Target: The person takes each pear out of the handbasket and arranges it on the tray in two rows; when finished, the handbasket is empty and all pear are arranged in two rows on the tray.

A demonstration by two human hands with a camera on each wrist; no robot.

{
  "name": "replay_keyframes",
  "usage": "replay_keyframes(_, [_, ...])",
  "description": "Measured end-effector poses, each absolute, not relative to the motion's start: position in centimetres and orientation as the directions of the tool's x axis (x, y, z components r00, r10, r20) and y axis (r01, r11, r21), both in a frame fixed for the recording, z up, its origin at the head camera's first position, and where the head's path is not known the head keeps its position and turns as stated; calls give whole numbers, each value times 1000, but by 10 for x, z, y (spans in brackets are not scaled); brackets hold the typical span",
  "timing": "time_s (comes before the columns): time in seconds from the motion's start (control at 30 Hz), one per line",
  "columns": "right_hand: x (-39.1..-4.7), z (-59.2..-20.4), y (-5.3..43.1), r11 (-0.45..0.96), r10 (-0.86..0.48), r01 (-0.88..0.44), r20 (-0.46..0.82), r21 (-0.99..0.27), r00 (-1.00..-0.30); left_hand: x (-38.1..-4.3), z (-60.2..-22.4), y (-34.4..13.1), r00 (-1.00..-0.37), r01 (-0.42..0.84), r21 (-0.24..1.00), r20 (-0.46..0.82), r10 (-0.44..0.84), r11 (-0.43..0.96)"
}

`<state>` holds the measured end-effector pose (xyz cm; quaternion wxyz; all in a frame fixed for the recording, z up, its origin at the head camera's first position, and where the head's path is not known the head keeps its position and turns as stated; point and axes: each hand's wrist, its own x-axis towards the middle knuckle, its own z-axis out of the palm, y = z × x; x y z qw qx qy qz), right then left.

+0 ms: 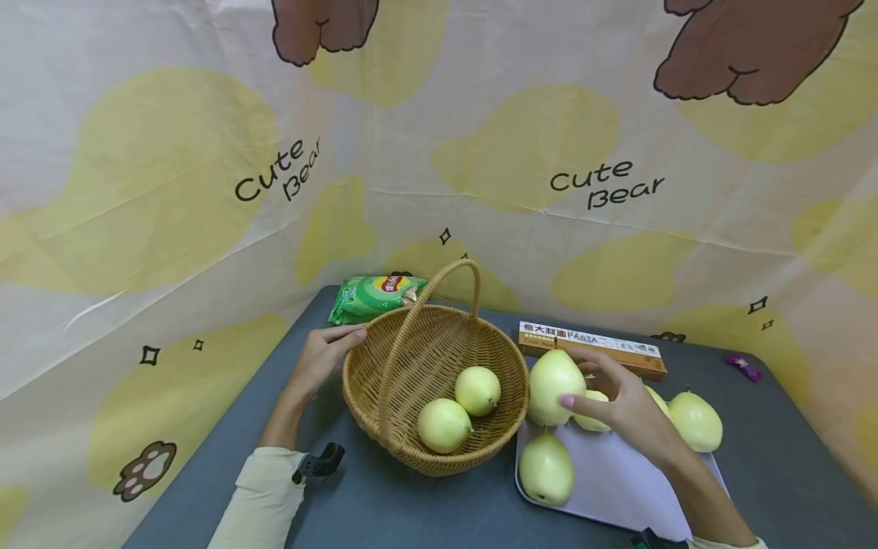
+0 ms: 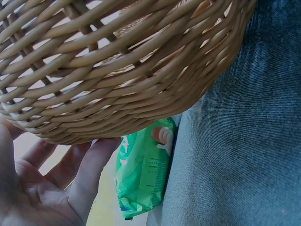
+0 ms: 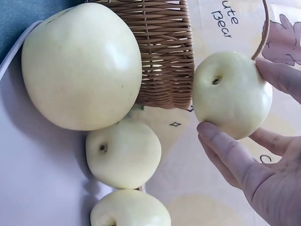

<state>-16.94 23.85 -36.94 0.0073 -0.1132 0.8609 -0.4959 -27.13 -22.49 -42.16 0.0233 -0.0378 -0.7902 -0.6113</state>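
Observation:
My left hand [image 1: 325, 354] grips the left rim of a wicker basket [image 1: 411, 343] with an arched handle; the left wrist view shows its fingers at the weave's edge. Two pale green pears [image 1: 444, 425] lie inside the basket. Just right of the basket, my right hand [image 1: 627, 404] holds a pear [image 1: 557, 387] between thumb and fingers, raised over a light tray [image 1: 617, 488]. In the right wrist view, this held pear [image 3: 231, 94] shows its dimpled end. On the tray lie several pears, one at the front left [image 1: 546, 469] and one at the right [image 1: 695, 421].
A green chip bag [image 1: 370, 297] lies behind the basket at the left. Behind the tray is a pasta box [image 1: 593, 349]. A small purple packet [image 1: 744, 367] lies at the far right of the grey table [image 1: 384, 503]. A printed cloth [image 1: 494, 137] hangs behind.

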Motion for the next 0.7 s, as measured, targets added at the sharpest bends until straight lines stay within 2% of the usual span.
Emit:
replay_keyframes(0.2, [-159, -372, 248, 523, -158, -136, 61, -841, -986, -271, -422, -225, -996, 84, 964, 79, 31, 253])
replay_keyframes(0.7, [-139, -397, 273, 498, -139, -54, -18, -865, -990, -269, -421, -225, -995, 95, 967, 88, 39, 238])
